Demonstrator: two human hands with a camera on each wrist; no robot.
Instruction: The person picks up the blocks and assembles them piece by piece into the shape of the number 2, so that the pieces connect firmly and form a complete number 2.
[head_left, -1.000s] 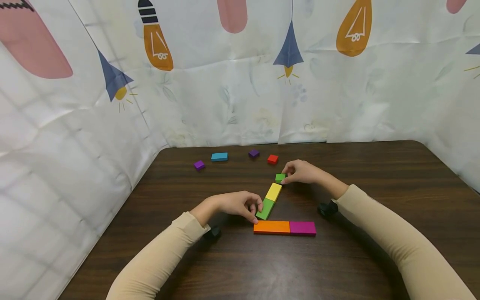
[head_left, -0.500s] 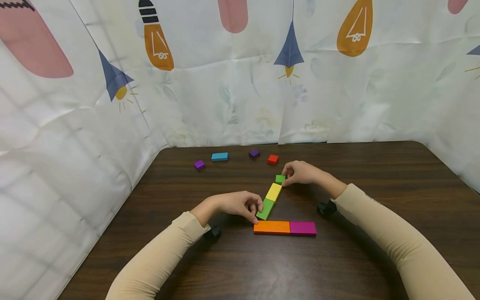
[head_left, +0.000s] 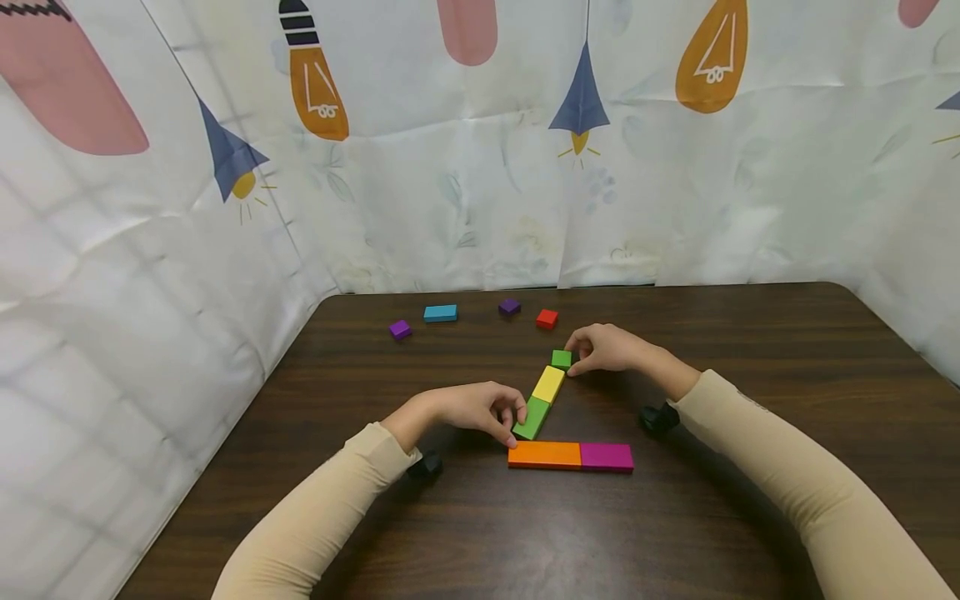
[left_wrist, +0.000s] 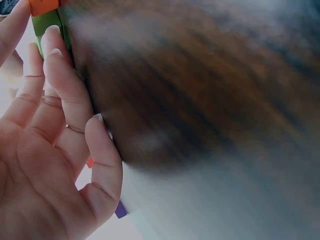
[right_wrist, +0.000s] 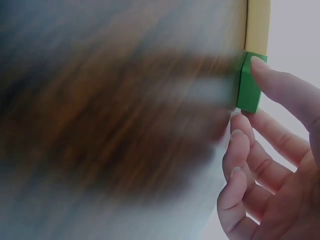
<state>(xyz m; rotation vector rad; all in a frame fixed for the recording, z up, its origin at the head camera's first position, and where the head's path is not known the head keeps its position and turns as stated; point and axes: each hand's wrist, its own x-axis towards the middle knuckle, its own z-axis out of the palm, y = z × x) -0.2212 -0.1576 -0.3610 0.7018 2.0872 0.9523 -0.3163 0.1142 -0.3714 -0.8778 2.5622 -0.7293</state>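
My left hand (head_left: 476,408) rests its fingers on a long green block (head_left: 532,418), with the thumb at the left end of an orange block (head_left: 547,454). A magenta block (head_left: 606,457) lies end to end with the orange one. From the green block a yellow block (head_left: 548,385) continues the slanting row away from me. At its far end sits a small green block (head_left: 561,359), which my right hand (head_left: 606,347) pinches between thumb and forefinger. In the right wrist view that small green block (right_wrist: 251,85) adjoins the yellow block (right_wrist: 258,27).
Farther back on the dark wooden table (head_left: 450,533) lie a purple block (head_left: 401,329), a blue block (head_left: 440,313), a dark purple block (head_left: 510,307) and a red block (head_left: 547,319). A patterned white curtain (head_left: 465,200) hangs behind the table.
My right hand has drawn the small green block slightly toward me, to the far end of the yellow block. The left hand stays in place.
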